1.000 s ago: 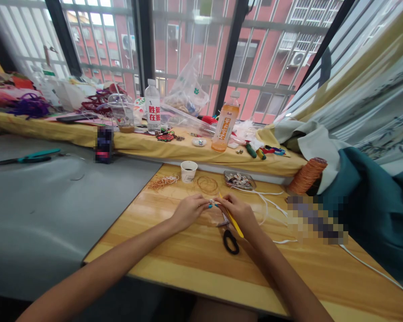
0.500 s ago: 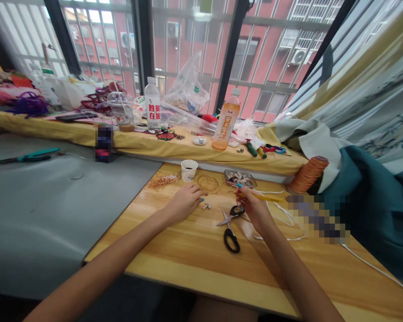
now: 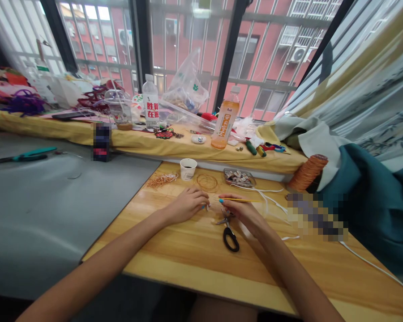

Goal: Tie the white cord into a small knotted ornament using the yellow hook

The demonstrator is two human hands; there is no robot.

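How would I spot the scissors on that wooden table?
Start at the wooden table and find the right hand. The scissors lie flat just beneath it, black loop handles toward the person, the only black-handled thing there.

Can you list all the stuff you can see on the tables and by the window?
black-handled scissors: 1, black and silver, on the wooden table under the right hand
thin yellow stick: 1, yellow, pinched in the right hand
small white paper cup: 1, white, far side of the wooden table
coil of thin brown wire: 1, brown, right of the cup
small tray of beads: 1, mixed colours, right of the coil
orange thread spool: 1, orange, right edge
orange drink bottle: 1, on the yellow sill
clear water bottle: 1, red label, sill
teal-handled pliers: 1, grey table
left hand: 1, on the table, touching a tiny piece
right hand: 1, beside it
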